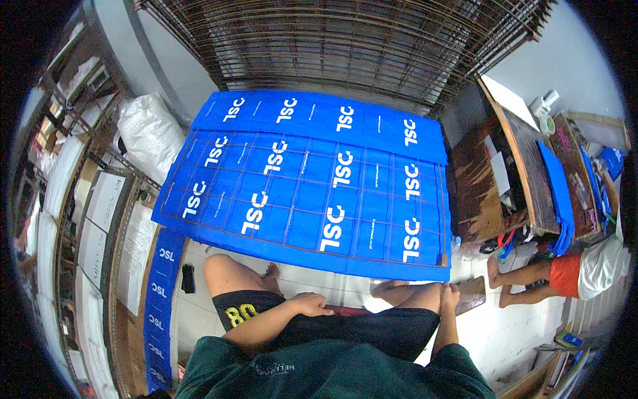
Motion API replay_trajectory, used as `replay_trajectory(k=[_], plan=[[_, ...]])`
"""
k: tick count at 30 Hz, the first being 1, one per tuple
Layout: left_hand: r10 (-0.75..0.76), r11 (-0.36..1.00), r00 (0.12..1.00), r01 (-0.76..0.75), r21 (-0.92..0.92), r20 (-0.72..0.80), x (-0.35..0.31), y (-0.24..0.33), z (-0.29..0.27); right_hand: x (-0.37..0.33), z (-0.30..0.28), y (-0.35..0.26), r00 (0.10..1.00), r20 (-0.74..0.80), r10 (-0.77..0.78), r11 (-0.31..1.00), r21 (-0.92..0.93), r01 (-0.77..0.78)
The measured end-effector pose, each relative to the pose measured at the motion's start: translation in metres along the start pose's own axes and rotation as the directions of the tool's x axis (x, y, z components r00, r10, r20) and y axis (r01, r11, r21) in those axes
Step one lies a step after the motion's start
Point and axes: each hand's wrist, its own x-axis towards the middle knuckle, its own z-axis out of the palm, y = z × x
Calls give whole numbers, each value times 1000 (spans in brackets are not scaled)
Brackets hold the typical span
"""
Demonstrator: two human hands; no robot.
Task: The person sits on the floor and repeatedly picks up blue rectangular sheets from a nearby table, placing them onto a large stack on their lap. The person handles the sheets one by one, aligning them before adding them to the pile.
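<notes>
My left hand (312, 304) lies on my lap with its fingers loosely stretched and nothing in them. On my right knee rests my right hand (450, 298), its fingers draped over the knee and no object showing in it. In front of my legs spreads a wide layer of blue printed sheets (306, 219), with white lettering repeated in rows. A thin brown wire rack (359, 259) lies over the nearer sheets, its bars crossing the print. Along the far side, another blue printed strip (312, 120) shows no wires over it. Neither hand touches the sheets.
Stacked wire racks (352, 53) rise at the back. Left are a white plastic bag (151, 133), loaded shelves (100, 219) and a blue printed strip (157, 322). A dark object (189, 279) lies on the floor. Right, a person (571, 272) is near a wooden table (515, 159).
</notes>
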Motion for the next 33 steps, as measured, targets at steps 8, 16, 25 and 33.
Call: replay_trajectory(k=[8,16,25,33], plan=[[-21,1000,999,21,-22,-25,9,-2,3,9,3,14,1000,-1,3,1000,25,-3],[3,1000,998,-3,-2,-64,4,0,4,2,-1,-2,1000,2,-4,1000,-26,4],[0,1000,1000,0,-6,7,3,3,-3,5,3,7,999,-40,2,999,32,-1],[-38,999,999,38,-5,8,6,0,1,12,7,17,1000,10,23,999,46,-24]])
